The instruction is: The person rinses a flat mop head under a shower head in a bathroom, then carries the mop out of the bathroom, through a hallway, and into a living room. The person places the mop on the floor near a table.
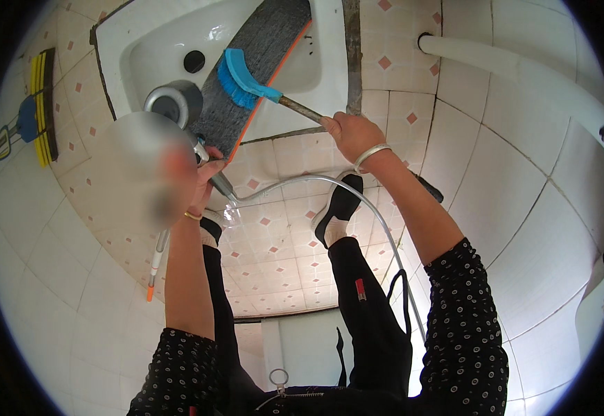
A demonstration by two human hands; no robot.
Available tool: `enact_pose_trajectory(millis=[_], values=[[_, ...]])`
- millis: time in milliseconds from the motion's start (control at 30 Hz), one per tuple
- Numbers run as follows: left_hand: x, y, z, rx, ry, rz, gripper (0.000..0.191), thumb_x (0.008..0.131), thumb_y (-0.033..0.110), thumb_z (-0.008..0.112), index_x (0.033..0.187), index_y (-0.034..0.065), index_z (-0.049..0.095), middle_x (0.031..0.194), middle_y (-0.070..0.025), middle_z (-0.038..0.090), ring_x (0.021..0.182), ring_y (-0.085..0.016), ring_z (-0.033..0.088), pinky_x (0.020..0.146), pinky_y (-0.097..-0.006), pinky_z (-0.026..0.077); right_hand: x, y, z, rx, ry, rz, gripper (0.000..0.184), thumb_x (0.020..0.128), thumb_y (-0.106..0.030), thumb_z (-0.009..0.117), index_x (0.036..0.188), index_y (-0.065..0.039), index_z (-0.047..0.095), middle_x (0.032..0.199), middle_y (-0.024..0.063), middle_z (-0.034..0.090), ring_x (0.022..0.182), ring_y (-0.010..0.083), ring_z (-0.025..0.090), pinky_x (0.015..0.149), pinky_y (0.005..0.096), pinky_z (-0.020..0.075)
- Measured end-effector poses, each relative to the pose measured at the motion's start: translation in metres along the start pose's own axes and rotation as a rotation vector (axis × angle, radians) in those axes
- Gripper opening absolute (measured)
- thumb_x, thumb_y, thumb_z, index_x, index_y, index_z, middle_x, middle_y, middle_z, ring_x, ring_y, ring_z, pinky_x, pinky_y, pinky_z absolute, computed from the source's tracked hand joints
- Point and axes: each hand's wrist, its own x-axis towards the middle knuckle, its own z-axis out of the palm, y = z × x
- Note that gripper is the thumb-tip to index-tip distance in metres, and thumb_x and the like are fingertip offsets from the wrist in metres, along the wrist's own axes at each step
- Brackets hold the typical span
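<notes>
My right hand [355, 136] grips the wooden handle of a blue scrub brush [244, 83], whose bristles lie against a grey mop pad [260, 47] with an orange edge. That long pad slants across a white ceramic squat toilet or basin [333, 67]. At the pad's near end my left hand [205, 179] is closed around a silver shower handpiece [221, 184] and touches the pad's edge; a blurred patch hides part of this hand. From the handpiece a metal hose [307, 178] curves right and down past my legs. A grey round-ended cylindrical object [179, 101] is beside the pad.
A yellow-and-black mop or squeegee head [44, 106] with a blue fitting is at the far left. Behind my left forearm a white and orange pole [156, 262] leans. A white pipe [494, 60] runs along the tiled wall at right. My feet stand on the patterned tile floor [276, 244].
</notes>
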Motion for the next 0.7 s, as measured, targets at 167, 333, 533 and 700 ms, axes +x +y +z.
enact_pose_trajectory(millis=[167,333,533,700], values=[[0.017,0.003,0.0,0.072,-0.018,-0.197,0.02,0.076,-0.002,0.065,0.094,0.0045,0.061,0.083,-0.0032,0.06,0.072,-0.014,0.058,0.064,-0.0281,0.048,-0.002,-0.002,0.0,0.015,0.046,-0.07,0.038,0.096,-0.037,0.045,0.086,-0.003,0.059,0.078,0.0192,0.063,0.074,0.0399,0.06,0.068,0.0457,0.0473],[0.013,-0.004,-0.005,0.14,0.027,-0.074,0.015,0.073,0.001,0.068,0.086,0.0037,0.062,0.075,-0.0015,0.059,0.064,-0.012,0.055,0.057,-0.0254,0.044,-0.011,-0.012,-0.014,0.211,0.029,-0.117,0.036,0.095,-0.038,0.046,0.089,-0.005,0.06,0.076,0.0171,0.065,0.072,0.038,0.062,0.067,0.0466,0.0494],[-0.044,-0.015,-0.036,0.277,0.136,0.09,0.01,0.072,0.005,0.069,0.079,0.0034,0.062,0.067,0.0009,0.059,0.059,-0.007,0.052,0.055,-0.0229,0.041,-0.022,-0.036,-0.03,-0.18,0.014,-0.266,0.038,0.09,-0.045,0.052,0.086,-0.009,0.063,0.075,0.0145,0.065,0.074,0.0342,0.064,0.066,0.0448,0.05],[-0.065,-0.025,-0.058,0.27,0.123,0.02,0.008,0.072,0.003,0.067,0.079,0.0034,0.063,0.067,0.0012,0.059,0.059,-0.006,0.052,0.056,-0.0221,0.041,0.007,-0.063,-0.026,-0.298,-0.149,-0.377,0.039,0.09,-0.046,0.048,0.09,-0.011,0.065,0.081,0.0148,0.066,0.079,0.0341,0.064,0.071,0.0456,0.0503]])
